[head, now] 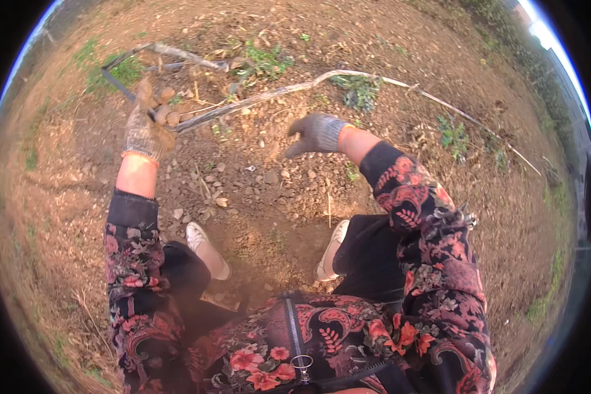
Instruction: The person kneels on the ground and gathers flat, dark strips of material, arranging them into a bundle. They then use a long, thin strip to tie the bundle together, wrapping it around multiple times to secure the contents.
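Observation:
My left hand (147, 115), in a soil-stained knit glove, is at the left with its fingers curled around a dark part of a long flexible strip (256, 100). The strip is flat and dirt-coated, possibly irrigation tape. From the left hand it runs right across the soil and thins toward the far right; another part loops above the hand and folds back. My right hand (317, 134), in a grey knit glove, hovers below the strip, apart from it. Its thumb and fingers are spread, slightly blurred, and nothing shows between them.
Loose brown soil (256, 182) with clods and small stones lies before me. Green weeds (263, 61) and a leafy plant (359, 92) grow near the strip, with another plant (453, 138) at right. My pale shoes (204, 246) stand apart. Shrubs (527, 64) line the upper right.

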Motion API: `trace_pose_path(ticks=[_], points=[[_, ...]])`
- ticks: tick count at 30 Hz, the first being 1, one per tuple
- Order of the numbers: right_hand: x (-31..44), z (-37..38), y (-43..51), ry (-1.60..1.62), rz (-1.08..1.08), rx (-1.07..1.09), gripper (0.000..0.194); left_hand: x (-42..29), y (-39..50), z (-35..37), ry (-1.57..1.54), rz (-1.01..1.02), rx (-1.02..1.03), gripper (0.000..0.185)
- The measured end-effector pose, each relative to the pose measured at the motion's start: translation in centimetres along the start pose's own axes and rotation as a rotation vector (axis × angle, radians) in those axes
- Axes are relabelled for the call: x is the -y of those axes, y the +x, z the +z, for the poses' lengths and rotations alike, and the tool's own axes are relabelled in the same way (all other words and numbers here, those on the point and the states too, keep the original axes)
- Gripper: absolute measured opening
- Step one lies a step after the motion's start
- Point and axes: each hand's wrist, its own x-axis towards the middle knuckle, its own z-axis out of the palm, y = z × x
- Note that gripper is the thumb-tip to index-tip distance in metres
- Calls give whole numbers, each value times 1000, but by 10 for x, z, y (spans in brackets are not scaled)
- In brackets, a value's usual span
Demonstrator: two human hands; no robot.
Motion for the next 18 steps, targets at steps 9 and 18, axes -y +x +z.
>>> trace_pose_path(ticks=[9,18], points=[[-36,-16,-35,-179,335,-561,105,-157,-79,-115,-606,140,-387,37],[139,88,18,466,-202,392,90,-104,-85,-80,-582,355,-72,29]])
